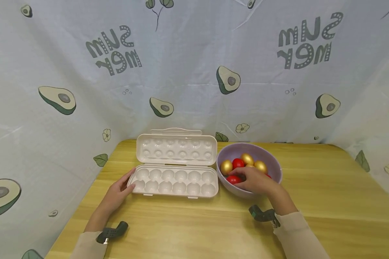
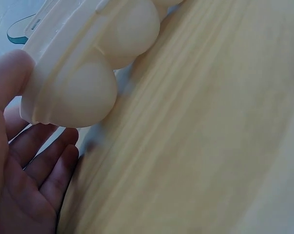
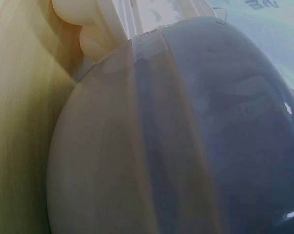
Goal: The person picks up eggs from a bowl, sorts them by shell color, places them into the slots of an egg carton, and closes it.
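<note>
A cream plastic egg box [image 1: 173, 181] lies on the table with its lid [image 1: 176, 149] folded back, its cups holding nothing. My left hand [image 1: 116, 196] grips the box's left end; in the left wrist view the thumb [image 2: 12, 73] lies on the rim and the fingers are bent below. My right hand [image 1: 256, 180] reaches into a purple bowl [image 1: 273, 169], its thumb and fingers round a red egg [image 1: 233, 179]. Other red and gold eggs lie about it, such as a gold egg [image 1: 226, 167]. The right wrist view shows mostly the bowl's outer wall [image 3: 186, 122].
The wooden table [image 1: 181, 226] extends in front of the box and to the right of the bowl. Behind and at the sides hangs a pale curtain [image 1: 188, 72] printed with avocados. The bowl stands close against the box's right end.
</note>
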A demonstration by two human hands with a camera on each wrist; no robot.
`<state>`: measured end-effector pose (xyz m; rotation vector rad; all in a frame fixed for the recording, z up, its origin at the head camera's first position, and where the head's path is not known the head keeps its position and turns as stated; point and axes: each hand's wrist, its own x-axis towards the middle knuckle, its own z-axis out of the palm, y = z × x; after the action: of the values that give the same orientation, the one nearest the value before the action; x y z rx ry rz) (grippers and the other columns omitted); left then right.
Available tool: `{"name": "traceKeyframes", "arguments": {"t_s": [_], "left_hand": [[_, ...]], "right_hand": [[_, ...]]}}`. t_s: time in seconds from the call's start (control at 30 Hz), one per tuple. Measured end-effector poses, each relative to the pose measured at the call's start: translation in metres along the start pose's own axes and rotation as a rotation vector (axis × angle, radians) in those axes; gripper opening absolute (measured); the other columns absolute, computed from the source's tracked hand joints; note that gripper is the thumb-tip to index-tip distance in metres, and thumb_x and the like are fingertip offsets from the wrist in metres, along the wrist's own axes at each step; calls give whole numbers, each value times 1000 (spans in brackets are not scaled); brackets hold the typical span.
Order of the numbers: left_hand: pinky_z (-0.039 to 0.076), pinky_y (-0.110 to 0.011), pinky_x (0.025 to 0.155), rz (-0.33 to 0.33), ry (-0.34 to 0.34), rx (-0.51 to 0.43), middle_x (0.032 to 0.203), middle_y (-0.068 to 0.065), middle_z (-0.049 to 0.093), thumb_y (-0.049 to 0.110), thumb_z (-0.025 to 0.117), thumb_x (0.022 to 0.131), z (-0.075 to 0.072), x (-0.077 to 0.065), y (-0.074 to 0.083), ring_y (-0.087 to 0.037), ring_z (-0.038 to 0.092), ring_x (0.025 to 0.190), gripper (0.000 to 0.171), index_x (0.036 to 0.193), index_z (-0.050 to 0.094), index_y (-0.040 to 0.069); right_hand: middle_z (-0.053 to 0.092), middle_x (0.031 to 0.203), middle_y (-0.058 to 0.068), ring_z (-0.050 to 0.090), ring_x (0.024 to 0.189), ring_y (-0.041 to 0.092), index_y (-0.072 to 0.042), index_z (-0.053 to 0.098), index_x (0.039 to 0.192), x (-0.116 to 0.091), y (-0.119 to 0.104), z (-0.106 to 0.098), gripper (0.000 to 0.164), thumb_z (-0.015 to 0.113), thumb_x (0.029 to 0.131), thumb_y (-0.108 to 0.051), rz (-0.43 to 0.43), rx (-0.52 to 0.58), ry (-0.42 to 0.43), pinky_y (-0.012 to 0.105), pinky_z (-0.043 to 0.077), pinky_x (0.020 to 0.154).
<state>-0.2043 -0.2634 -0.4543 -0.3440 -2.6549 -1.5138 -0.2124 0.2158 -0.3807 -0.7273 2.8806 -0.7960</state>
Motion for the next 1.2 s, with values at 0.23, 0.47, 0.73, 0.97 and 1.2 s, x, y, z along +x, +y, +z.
{"name": "traceKeyframes", "arguments": {"t_s": [0.23, 0.47, 0.73, 0.97, 1.2], "left_hand": [[26, -1, 95, 6, 26, 32, 153, -16, 33, 21, 57, 97, -2, -1, 3, -34, 30, 139, 57, 149, 37, 8], [27, -1, 95, 40, 44, 30, 150, -20, 36, 9, 56, 96, -2, -6, 12, -36, 33, 137, 54, 147, 39, 2], [31, -3, 96, 58, 55, 10, 149, -18, 40, 12, 57, 96, 0, -4, 8, -31, 37, 135, 53, 146, 42, 6], [31, -3, 94, 38, 68, 9, 148, -19, 40, 9, 58, 95, -1, -5, 4, -31, 39, 134, 54, 146, 41, 6], [32, -5, 96, 23, 61, -47, 149, -16, 39, 8, 59, 94, 1, -8, 4, -31, 36, 135, 55, 146, 41, 4]], "right_hand": [[68, 97, -2, 59, 91, 19, -9, 71, 106, 2, -2, -1, 27, 75, 80, -15, -14, 39, 30, 39, 50, 86], [64, 89, -3, 57, 83, 16, -10, 68, 104, 2, -3, -1, 26, 74, 80, -16, -14, 25, 70, 35, 49, 78], [66, 95, -4, 58, 88, 16, -15, 67, 111, -1, 0, 1, 34, 77, 80, -25, -3, 44, 156, 38, 50, 82], [68, 106, 5, 63, 96, 22, -8, 62, 126, 0, 0, 2, 51, 78, 81, -24, -27, 125, 206, 41, 55, 84], [64, 108, 9, 65, 95, 24, -7, 61, 129, 0, -3, 1, 52, 78, 82, -20, -14, 172, 299, 42, 56, 83]]}}
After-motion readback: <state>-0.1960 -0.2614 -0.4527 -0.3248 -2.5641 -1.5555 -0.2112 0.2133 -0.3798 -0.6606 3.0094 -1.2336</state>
